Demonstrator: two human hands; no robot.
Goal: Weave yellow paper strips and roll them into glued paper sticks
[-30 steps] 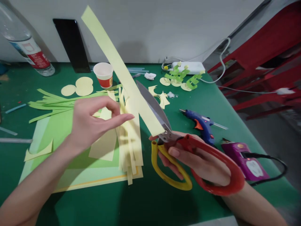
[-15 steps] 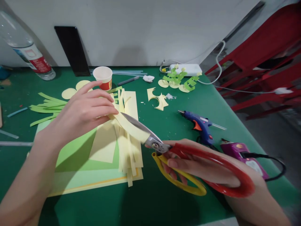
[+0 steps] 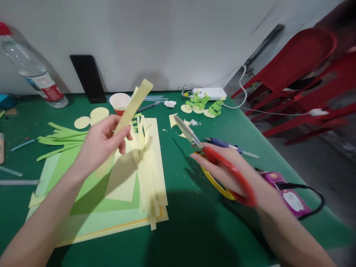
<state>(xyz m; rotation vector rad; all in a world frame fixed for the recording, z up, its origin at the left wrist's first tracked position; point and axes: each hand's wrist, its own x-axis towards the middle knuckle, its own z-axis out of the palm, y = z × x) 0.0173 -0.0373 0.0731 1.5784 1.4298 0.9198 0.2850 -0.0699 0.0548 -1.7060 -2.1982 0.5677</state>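
My left hand [image 3: 102, 142] pinches a pale yellow paper strip [image 3: 136, 102] that slants up to the right above the stack of yellow and green paper sheets [image 3: 111, 200]. Several cut yellow strips [image 3: 147, 163] lie on that stack. My right hand [image 3: 230, 170] grips big scissors [image 3: 211, 155] with one red and one yellow handle; the blades are closed and point up and left, apart from the strip.
Green paper strips [image 3: 55, 135] and yellow discs [image 3: 91, 116] lie at the left. A paper cup [image 3: 120, 102], a phone [image 3: 88, 78] and a water bottle [image 3: 36, 74] stand at the back. A blue glue gun [image 3: 222, 144] and a purple device [image 3: 289, 193] lie right; red chairs [image 3: 300, 63] stand beyond the green table.
The strip has passed from the scissors to my left hand, which has lifted it. My right hand has swung the scissors away to the right. The view has tilted down.
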